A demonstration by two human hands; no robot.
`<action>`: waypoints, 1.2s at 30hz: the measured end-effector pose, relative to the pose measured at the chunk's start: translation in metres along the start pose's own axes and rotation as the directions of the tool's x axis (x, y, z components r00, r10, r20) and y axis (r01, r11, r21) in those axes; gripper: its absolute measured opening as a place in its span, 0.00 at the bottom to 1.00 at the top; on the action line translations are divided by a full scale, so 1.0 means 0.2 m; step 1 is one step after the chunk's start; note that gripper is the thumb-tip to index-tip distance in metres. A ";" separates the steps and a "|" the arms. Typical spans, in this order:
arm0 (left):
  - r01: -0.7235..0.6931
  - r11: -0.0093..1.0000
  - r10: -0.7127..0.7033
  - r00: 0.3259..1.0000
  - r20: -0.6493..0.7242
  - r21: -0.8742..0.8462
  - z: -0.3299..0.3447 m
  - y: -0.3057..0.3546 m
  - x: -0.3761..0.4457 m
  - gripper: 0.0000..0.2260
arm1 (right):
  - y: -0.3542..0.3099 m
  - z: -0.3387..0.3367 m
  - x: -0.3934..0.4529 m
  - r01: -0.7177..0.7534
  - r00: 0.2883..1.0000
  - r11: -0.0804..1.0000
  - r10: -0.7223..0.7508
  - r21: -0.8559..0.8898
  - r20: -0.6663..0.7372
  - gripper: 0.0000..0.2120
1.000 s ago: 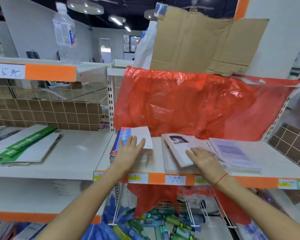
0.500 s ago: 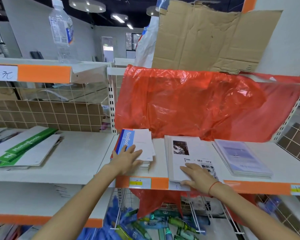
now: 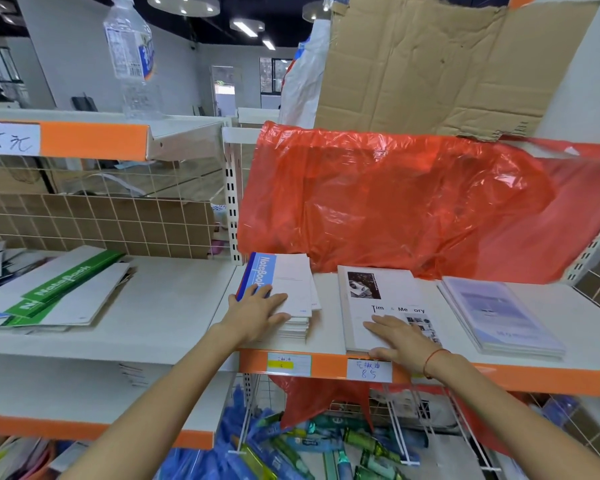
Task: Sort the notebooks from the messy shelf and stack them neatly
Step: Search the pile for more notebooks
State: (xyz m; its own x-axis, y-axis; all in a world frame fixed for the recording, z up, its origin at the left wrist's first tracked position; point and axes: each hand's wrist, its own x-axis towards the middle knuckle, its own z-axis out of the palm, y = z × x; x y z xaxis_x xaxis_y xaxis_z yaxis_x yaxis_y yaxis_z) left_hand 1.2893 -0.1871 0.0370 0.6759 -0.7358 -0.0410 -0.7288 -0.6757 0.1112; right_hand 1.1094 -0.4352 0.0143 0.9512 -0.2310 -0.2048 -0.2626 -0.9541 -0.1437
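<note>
Notebooks fill the middle band of the frame. At far left we see the green notebooks (image 3: 63, 289) fanned loosely on the neighbouring shelf. Left of centre, our left hand (image 3: 257, 311) lies flat, fingers straight, on the blue-spined stack (image 3: 284, 289), whose top copies sit askew. Right of centre, our right hand (image 3: 400, 337) presses open-palmed on the photo-cover notebook (image 3: 378, 299), thumb at the orange shelf edge (image 3: 329, 365). Further right rests the pale lilac stack (image 3: 499, 313), untouched. Behind hangs the red plastic sheet (image 3: 413, 202). We judge the risk to be the photo-cover notebook, lying close to the lip: a flat-handed pull could slide it off into the wire basket (image 3: 395, 431) below. Both forearms reach forward, wrists low.
</note>
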 end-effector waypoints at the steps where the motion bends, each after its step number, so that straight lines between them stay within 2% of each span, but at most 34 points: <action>1: 0.002 1.000 -0.002 1.000 -0.008 0.010 0.00 0.00 0.00 0.23 | 0.00 0.00 0.00 0.001 1.000 1.000 -0.001 0.000 0.001 0.31; 5: 0.013 1.000 -0.013 0.999 -0.043 0.000 0.00 -0.01 -0.02 0.27 | -0.02 -0.01 -0.01 -0.003 1.000 0.999 0.002 -0.036 -0.029 0.33; 8: 0.034 0.998 -0.037 0.996 -0.075 -0.051 -0.02 -0.06 -0.06 0.35 | -0.11 -0.04 0.04 0.020 0.992 0.999 -0.023 -0.028 -0.122 0.42; 9: 0.035 0.997 -0.040 0.997 -0.072 -0.075 -0.02 -0.08 -0.08 0.38 | -0.16 -0.06 0.07 0.030 0.991 1.000 -0.030 -0.009 -0.132 0.43; 12: 0.033 0.969 -0.039 0.999 -0.018 -0.245 -0.05 -0.19 -0.10 0.41 | -0.35 -0.12 0.16 0.029 0.994 0.999 -0.026 0.024 -0.105 0.31; 15: -0.004 0.909 -0.007 1.000 -0.026 -0.417 -0.06 -0.24 -0.11 0.36 | -0.48 -0.17 0.25 -0.039 0.998 0.998 0.041 0.056 -0.047 0.13; 18: 0.001 0.877 -0.020 0.999 -0.035 -0.480 -0.05 -0.25 -0.11 0.29 | -0.55 -0.17 0.31 -0.080 0.996 0.991 0.082 0.112 -0.017 0.02; 20: 0.029 0.867 -0.044 0.999 -0.018 -0.497 -0.04 -0.25 -0.10 0.28 | -0.56 -0.15 0.32 -0.093 0.995 0.986 0.096 0.138 -0.015 0.11; 22: 0.056 0.858 -0.072 0.997 -0.012 -0.511 -0.04 -0.25 -0.10 0.25 | -0.58 -0.14 0.30 -0.097 0.994 0.984 0.103 0.149 -0.034 0.16; 24: 0.068 0.856 -0.093 0.995 -0.023 -0.512 -0.03 -0.26 -0.09 0.23 | -0.60 -0.14 0.27 -0.096 0.994 0.983 0.104 0.157 -0.045 0.16; 27: 0.085 0.867 -0.123 0.991 -0.045 -0.492 -0.02 -0.26 -0.07 0.21 | -0.65 -0.11 0.23 -0.057 0.995 0.985 0.070 0.162 -0.074 0.04; 30: 0.108 0.875 -0.156 0.986 -0.063 -0.472 -0.01 -0.28 -0.06 0.20 | -0.68 -0.08 0.22 -0.062 0.988 0.984 0.084 0.165 -0.130 0.13; 33: 0.133 0.881 -0.178 0.982 -0.057 -0.453 -0.01 -0.28 -0.05 0.19 | -0.69 -0.08 0.21 -0.042 0.988 0.983 0.068 0.181 -0.140 0.14; 35: 0.143 0.886 -0.183 0.982 -0.049 -0.441 -0.02 -0.29 -0.05 0.20 | -0.68 -0.09 0.22 -0.028 0.988 0.979 0.058 0.200 -0.142 0.08; 36: 0.142 0.883 -0.180 0.983 -0.042 -0.447 -0.02 -0.29 -0.04 0.21 | -0.68 -0.10 0.22 -0.039 0.986 0.977 0.071 0.209 -0.150 0.10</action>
State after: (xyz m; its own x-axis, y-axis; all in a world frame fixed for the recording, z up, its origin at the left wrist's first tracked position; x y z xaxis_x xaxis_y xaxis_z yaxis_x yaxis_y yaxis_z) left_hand 1.3256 -0.1415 0.0356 0.7998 -0.6000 -0.0190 -0.4981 -0.6810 0.5367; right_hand 1.1910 -0.3201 0.0442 0.9435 -0.3244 -0.0669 -0.3276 -0.8837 -0.3344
